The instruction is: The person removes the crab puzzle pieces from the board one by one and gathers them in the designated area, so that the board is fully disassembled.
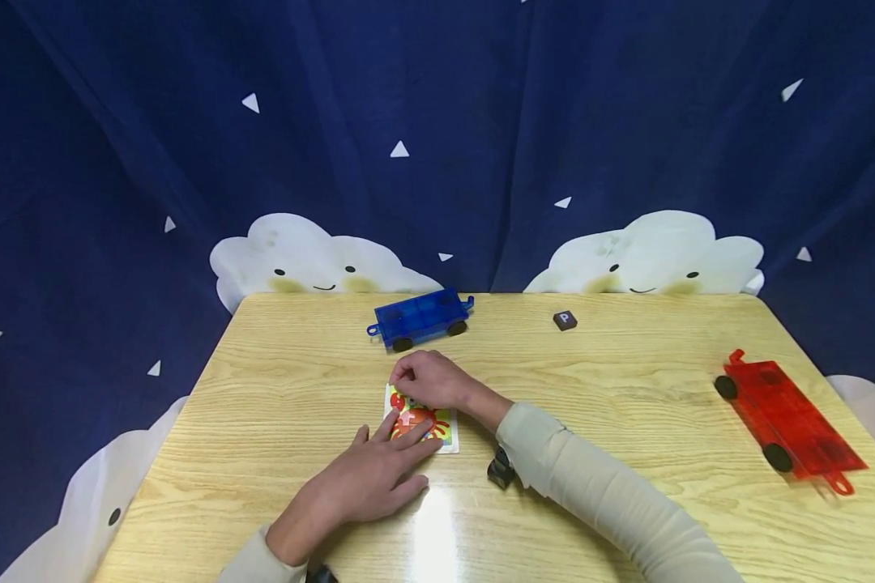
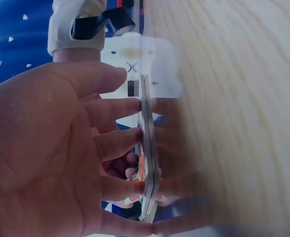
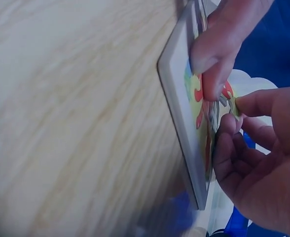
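Note:
A small crab puzzle (image 1: 446,437) in a white-edged tray lies flat on the wooden table, with red and orange crab parts on yellow. My left hand (image 1: 368,479) spreads its fingers over the near side of the puzzle, and its fingertips rest on the picture. At the far left corner my right hand (image 1: 432,379) curls its fingers above the board. Between thumb and fingers it pinches a puzzle piece (image 3: 236,109), yellow-green with red, lifted and tilted at the picture's surface in the right wrist view. The hands cover part of the picture.
A blue toy wagon (image 1: 421,317) stands just behind the right hand. Farther right lies a small dark block (image 1: 565,320) marked P. The red toy wagon (image 1: 791,414) is near the table's right edge. A dark blue curtain (image 1: 467,146) hangs behind the table.

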Motion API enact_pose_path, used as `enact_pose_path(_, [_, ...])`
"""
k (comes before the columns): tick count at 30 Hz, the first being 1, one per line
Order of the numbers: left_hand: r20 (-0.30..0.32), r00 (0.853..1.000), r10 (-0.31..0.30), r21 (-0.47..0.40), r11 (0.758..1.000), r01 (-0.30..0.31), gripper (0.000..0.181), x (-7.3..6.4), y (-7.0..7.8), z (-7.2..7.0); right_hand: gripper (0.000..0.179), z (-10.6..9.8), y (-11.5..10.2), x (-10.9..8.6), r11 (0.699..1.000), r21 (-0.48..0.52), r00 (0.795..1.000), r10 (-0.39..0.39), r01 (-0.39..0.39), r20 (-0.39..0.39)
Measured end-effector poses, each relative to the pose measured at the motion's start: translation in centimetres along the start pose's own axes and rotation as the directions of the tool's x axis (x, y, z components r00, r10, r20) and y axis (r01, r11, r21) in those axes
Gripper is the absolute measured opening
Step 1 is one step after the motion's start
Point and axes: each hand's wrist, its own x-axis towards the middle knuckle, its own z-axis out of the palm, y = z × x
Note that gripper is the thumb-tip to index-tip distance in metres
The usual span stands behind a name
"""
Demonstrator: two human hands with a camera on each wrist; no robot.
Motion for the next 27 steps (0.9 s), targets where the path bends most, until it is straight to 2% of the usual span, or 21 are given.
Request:
enact_pose_path(8, [0.017, 1.000, 0.000, -0.002, 1.000, 0.000, 0.057, -0.1, -0.1, 0.0, 0.019, 0.2, -0.8, 0.2, 0.992, -0.121, 0.999, 0.029, -0.031, -0.021])
enact_pose_path(13, [0.021, 1.000, 0.003, -0.003, 1.000, -0.003, 0.058, -0.1, -0.2, 0.0, 0.019, 0.0, -1.3, 0.2, 0.987, -0.144, 0.998, 0.066, -0.067, -0.015])
enact_pose_path(20, [0.024, 1.000, 0.005, -0.012, 1.000, -0.004, 0.058, 0.0, -0.3, 0.0, 0.018, -0.3, -1.3, 0.0, 0.994, -0.087, 0.997, 0.075, -0.073, 0.012])
enact_pose_path(27, [0.030, 0.999, 0.011, -0.005, 1.000, -0.011, 0.058, -0.1, -0.4, -0.1, 0.017, -0.7, -0.6, -0.2, 0.996, 0.075, 0.997, 0.039, -0.044, 0.072])
